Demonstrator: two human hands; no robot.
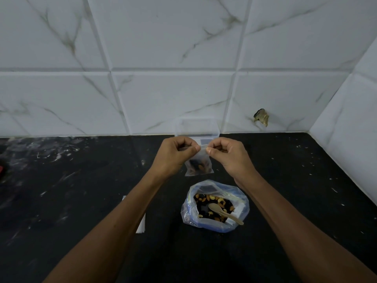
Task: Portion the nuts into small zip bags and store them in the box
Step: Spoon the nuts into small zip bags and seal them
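One small zip bag (199,164) of nuts, pinched at top by left hand (175,153) and right hand (228,155).
Below: one big bag (214,207) holding nuts and one wooden spoon (224,213); behind: one clear box (196,127).

The single view comes from a camera worn on the person's head, looking forward and down over both forearms onto a black counter (81,201) and facing straight at the tiled wall (163,48) that fills the upper half of the picture. It sits close, within arm's reach of the counter, and its wide angle bends the tile lines and takes in the side wall (350,119) that meets the tiled wall at a corner on the right. The counter's back edge runs level across the middle, under the tiled wall.
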